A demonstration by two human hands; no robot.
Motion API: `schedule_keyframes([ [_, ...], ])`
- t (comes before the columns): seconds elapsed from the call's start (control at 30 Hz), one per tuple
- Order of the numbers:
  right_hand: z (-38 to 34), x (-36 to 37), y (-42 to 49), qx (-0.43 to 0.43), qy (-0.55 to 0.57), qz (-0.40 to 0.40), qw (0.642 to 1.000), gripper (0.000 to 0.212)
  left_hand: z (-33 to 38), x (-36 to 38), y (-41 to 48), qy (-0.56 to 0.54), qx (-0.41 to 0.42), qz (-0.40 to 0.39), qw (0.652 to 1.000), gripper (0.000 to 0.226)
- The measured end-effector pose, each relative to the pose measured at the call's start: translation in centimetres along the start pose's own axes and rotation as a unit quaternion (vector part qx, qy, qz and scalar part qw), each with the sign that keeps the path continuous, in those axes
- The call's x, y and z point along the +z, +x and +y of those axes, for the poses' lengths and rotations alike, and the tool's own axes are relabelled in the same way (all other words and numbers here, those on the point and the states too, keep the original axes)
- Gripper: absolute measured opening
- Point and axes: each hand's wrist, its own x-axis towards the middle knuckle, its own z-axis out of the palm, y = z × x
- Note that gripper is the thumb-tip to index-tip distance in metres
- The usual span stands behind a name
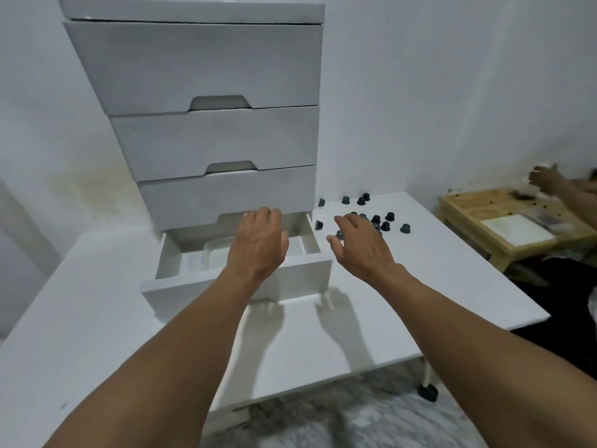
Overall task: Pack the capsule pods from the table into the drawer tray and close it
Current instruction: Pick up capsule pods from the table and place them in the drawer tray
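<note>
The left hand (258, 240) hovers palm down over the open bottom drawer (235, 286) of a white drawer unit (206, 140), fingers loosely curled and holding nothing. Beneath and just left of it, a pale tray (210, 253) sits inside the drawer. The right hand (361, 244) reaches out beside the drawer's right wall, fingers spread wide and relaxed over the white table (420, 286). The dark teal capsule pods (376, 218) lie scattered on the table under and just beyond its fingertips. One pod (339, 235) shows in the gap between thumb and forefinger; whether the hand touches it cannot be told. Another lone pod (319, 224) stands between the two hands, just beside the drawer's back right corner. Well off to the right of the right hand, another person's hand (546, 179) is over a low wooden table (468, 208).
</note>
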Motion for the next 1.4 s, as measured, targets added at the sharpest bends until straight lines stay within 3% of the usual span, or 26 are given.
schedule_keyframes([
  [0.3,12.6,-2.4,0.2,0.070,-0.010,-0.001,0.997,0.035,10.6,5.0,7.2,-0.042,0.051,-0.017,0.998,0.020],
  [0.57,26.1,-2.8,4.0,0.068,-0.014,-0.059,0.996,0.041,20.7,12.3,13.9,-0.087,0.018,-0.059,0.994,0.020],
  [0.7,31.0,-2.0,6.2,0.052,-0.011,-0.084,0.995,0.031,23.9,15.4,16.1,-0.103,-0.010,-0.083,0.991,0.021],
  [1.0,35.7,4.1,10.8,0.027,0.039,-0.160,0.986,0.043,24.7,22.6,18.5,-0.089,-0.053,-0.189,0.976,0.030],
  [1.33,38.5,13.5,17.7,0.006,0.069,-0.228,0.971,0.039,23.7,32.8,22.6,-0.150,-0.105,-0.280,0.942,0.021],
  [1.4,38.6,15.4,18.9,0.010,0.070,-0.256,0.964,0.040,23.2,34.8,23.1,-0.147,-0.081,-0.302,0.938,0.024],
])
